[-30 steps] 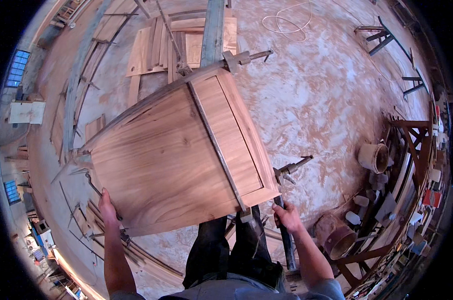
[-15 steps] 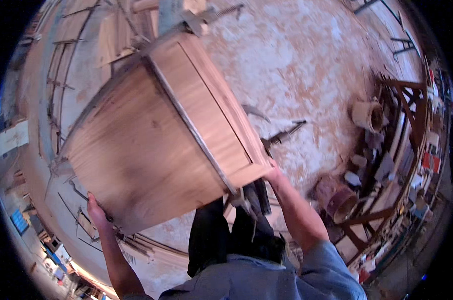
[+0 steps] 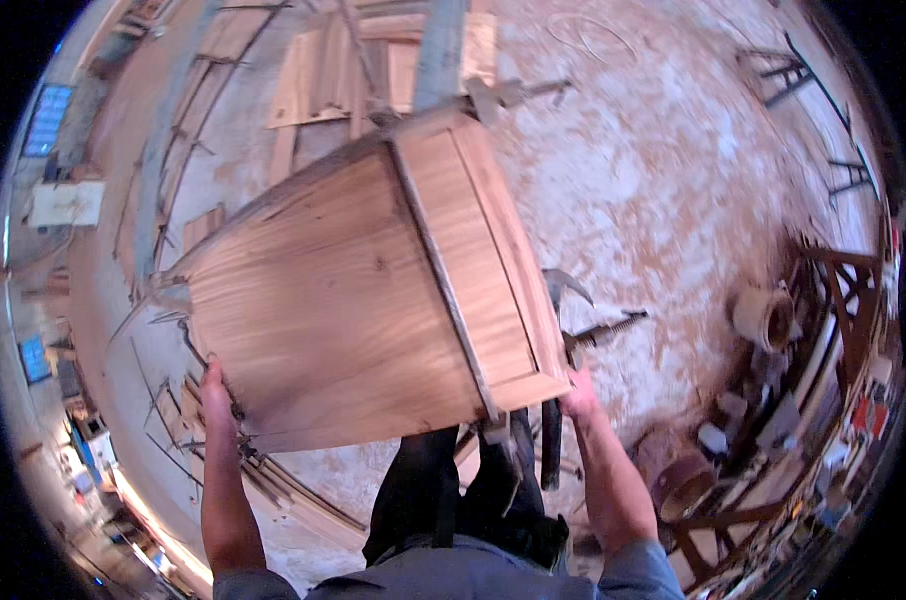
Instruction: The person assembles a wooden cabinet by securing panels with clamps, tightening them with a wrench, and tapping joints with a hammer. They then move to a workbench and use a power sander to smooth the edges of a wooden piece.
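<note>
A large wooden panel (image 3: 323, 290) with a framed edge spans the space before me, above the floor. One long metal bar clamp (image 3: 435, 265) crosses its face; another clamp (image 3: 508, 95) grips the far edge. My left hand (image 3: 216, 390) holds the panel's left near corner, thumb up and other fingers hidden underneath. At the right near corner my right hand (image 3: 577, 393) grips the frame, its fingers partly hidden beside a clamp screw (image 3: 608, 335). A claw hammer (image 3: 570, 287) shows beyond the right edge, its dark handle emerging below; what supports it is hidden.
Wooden boards and framed panels (image 3: 318, 75) lie at the far left. A bucket (image 3: 763, 318) and a round drum (image 3: 681, 482) stand right, beside a cluttered wooden rack (image 3: 838, 260). Thin strips (image 3: 303, 495) lie near my feet. Dust covers the floor (image 3: 653, 170).
The panel has swung clockwise in view, its near edge now flatter across me. The surroundings have shifted right and turned likewise. Both hands keep their places on the panel.
</note>
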`<state>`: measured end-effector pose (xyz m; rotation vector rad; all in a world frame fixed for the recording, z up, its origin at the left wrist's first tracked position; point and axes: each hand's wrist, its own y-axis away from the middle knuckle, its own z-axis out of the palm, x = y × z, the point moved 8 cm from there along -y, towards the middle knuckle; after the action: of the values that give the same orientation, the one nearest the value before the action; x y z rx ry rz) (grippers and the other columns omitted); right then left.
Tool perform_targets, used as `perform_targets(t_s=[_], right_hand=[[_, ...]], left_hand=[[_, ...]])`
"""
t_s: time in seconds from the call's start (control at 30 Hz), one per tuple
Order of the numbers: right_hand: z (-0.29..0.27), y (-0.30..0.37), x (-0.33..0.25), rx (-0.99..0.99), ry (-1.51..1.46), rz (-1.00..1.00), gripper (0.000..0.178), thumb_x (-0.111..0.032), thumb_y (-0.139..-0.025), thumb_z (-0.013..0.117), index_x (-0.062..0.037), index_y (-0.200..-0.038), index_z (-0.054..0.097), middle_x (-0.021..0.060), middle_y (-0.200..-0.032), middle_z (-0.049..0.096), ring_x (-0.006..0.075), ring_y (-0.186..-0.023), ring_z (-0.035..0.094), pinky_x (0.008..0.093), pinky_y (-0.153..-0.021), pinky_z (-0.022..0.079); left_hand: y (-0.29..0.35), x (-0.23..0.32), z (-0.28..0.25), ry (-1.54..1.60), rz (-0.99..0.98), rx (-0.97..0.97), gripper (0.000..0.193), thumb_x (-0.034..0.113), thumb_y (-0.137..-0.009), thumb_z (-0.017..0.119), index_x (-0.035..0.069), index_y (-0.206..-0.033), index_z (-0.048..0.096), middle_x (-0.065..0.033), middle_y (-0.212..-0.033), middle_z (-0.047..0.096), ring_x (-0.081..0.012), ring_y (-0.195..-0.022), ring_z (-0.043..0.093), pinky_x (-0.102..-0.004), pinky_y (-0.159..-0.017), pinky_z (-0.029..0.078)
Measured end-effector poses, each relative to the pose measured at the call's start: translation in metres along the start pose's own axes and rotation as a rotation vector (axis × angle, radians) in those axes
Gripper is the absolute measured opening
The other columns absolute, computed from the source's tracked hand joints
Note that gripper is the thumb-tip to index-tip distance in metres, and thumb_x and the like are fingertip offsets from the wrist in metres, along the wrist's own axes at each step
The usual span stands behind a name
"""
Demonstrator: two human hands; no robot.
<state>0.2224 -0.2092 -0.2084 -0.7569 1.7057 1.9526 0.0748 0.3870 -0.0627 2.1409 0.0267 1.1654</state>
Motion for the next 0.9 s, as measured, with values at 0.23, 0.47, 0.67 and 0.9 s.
perform_targets(t_s=[0.23,0.47,0.67,0.9], right_hand=[[-0.003,-0.023,0.037,-0.206,1.053,-0.555,0.045,-0.022,-0.077,0.071,-0.0117,-0.119,0.059,0.0069,-0.121,0.061,0.0236,-0.111,0.058,0.0375,-0.09,0.047],[-0.005,-0.014,0.017,-0.099,0.401,-0.052,0.036,-0.019,-0.086,0.059,-0.0052,-0.119,0.058,0.0095,-0.118,0.063,0.0237,-0.105,0.06,0.039,-0.088,0.049],[-0.026,0.009,0.017,-0.034,0.403,0.081,0.036,-0.019,-0.086,0.059,-0.005,-0.119,0.058,0.0094,-0.117,0.063,0.0234,-0.104,0.06,0.0388,-0.087,0.049],[-0.025,0.002,0.018,-0.044,0.418,0.155,0.036,-0.019,-0.086,0.06,-0.0048,-0.119,0.058,0.0094,-0.116,0.063,0.0231,-0.103,0.06,0.0386,-0.086,0.049]], left_hand=[[0.034,0.022,0.009,-0.158,0.2,0.183,0.044,0.037,-0.095,0.051,-0.004,-0.108,0.06,-0.0115,-0.097,0.064,-0.0199,-0.084,0.061,-0.0331,-0.077,0.049],[0.056,-0.019,-0.013,-0.218,0.095,0.271,0.036,0.039,-0.093,0.057,0.003,-0.087,0.059,0.0013,-0.068,0.053,-0.009,-0.06,0.049,-0.0264,-0.053,0.041],[0.108,-0.033,0.007,-0.16,0.11,0.232,0.048,0.038,-0.096,0.049,-0.006,-0.112,0.059,-0.0115,-0.099,0.062,-0.0187,-0.091,0.056,-0.0331,-0.082,0.046],[0.163,-0.034,0.02,-0.04,-0.128,0.214,0.045,0.033,-0.097,0.043,-0.003,-0.124,0.05,-0.014,-0.11,0.06,-0.0241,-0.097,0.061,-0.0388,-0.084,0.05]])
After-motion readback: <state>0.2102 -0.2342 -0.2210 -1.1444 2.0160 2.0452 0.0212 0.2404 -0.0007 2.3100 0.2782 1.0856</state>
